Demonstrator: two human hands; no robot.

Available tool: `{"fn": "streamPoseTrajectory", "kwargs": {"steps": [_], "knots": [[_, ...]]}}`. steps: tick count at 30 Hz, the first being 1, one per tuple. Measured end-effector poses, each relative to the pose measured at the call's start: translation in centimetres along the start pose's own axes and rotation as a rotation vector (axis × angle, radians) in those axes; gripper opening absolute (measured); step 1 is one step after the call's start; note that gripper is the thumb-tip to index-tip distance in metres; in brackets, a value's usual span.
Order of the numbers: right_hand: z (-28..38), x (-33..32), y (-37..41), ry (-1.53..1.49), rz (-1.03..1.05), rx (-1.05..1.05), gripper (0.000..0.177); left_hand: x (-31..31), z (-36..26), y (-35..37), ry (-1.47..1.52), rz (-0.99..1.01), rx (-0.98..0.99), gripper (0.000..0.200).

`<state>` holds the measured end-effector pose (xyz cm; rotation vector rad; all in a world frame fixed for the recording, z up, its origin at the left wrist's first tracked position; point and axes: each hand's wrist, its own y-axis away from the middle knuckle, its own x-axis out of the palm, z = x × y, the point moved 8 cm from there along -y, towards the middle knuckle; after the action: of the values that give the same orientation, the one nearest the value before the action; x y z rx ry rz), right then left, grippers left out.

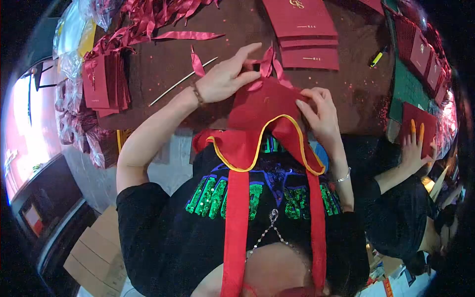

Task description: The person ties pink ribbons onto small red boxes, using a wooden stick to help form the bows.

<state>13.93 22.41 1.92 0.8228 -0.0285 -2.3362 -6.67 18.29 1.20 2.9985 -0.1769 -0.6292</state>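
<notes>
A dark red paper gift bag [262, 101] with a faint gold mark lies flat at the table's near edge, just above my red apron. A shiny red ribbon [267, 62] stands up in loops at its far edge. My left hand [222, 76] is at that edge, its thumb and fingers around a part of the ribbon; the exact grip is partly hidden. On the bag's right side, my right hand [320, 111] pinches the edge between thumb and fingers. Beside my left hand lie a thin pale stick [180, 83] and a loose ribbon piece [197, 64].
Red bags with gold print [309, 37] overlap at the back. A heap of ribbons [153, 17] lies back left, above a stack of bags [99, 81]. A yellow marker [378, 58] rests on the right. Farther right, a co-worker's hand [413, 148] with orange-covered fingertips touches a red bag.
</notes>
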Motion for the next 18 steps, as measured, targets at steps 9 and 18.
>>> {"fn": "streamPoseTrajectory", "kwargs": {"steps": [9, 18], "knots": [[-2.0, 0.5, -0.8, -0.119, -0.046, -0.038, 0.024, -6.1, -1.5, 6.9, -0.399, 0.358, -0.079, 0.061], [-3.6, 2.3, -3.0, -0.302, 0.075, 0.087, 0.018, -11.7, 0.7, 9.3, 0.9, -0.102, -0.077, 0.027]]}}
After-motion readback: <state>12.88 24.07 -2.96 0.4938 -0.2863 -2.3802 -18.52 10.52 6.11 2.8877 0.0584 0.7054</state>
